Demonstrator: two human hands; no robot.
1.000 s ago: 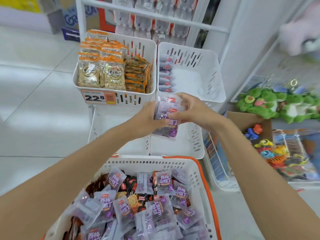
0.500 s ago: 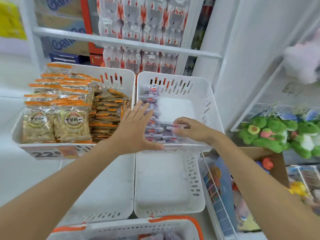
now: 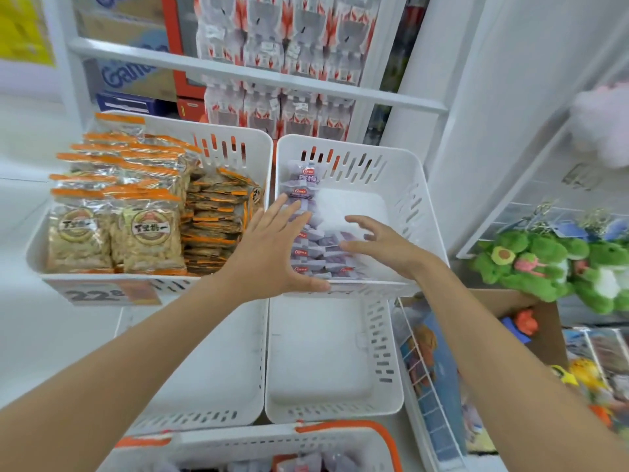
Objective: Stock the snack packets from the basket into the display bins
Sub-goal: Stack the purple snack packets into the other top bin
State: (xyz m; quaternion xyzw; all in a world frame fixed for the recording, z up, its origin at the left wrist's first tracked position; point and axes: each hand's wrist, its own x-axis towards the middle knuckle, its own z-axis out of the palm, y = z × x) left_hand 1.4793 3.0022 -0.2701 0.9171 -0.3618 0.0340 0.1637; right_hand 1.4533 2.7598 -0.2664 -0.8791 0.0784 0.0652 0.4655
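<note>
Packets point(image 3: 325, 257) line the centre bin point(image 3: 410, 185) upright because we brace them with a flat left hand point(image 3: 272, 257), right hand point(image 3: 384, 247) loose, empty.

Pale purple translucent snack packets point(image 3: 333, 257) carry red labels, in a white slotted plastic display bin point(image 3: 405, 199). Clear peanut bags point(image 3: 146, 240) have orange tops. The white plastic basket point(image 3: 238, 441) has orange trim.

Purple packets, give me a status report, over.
Left hand open, flat over the row; right hand open, hovering. Purple packets rowed in upper right bin. Nothing blocking.
</note>
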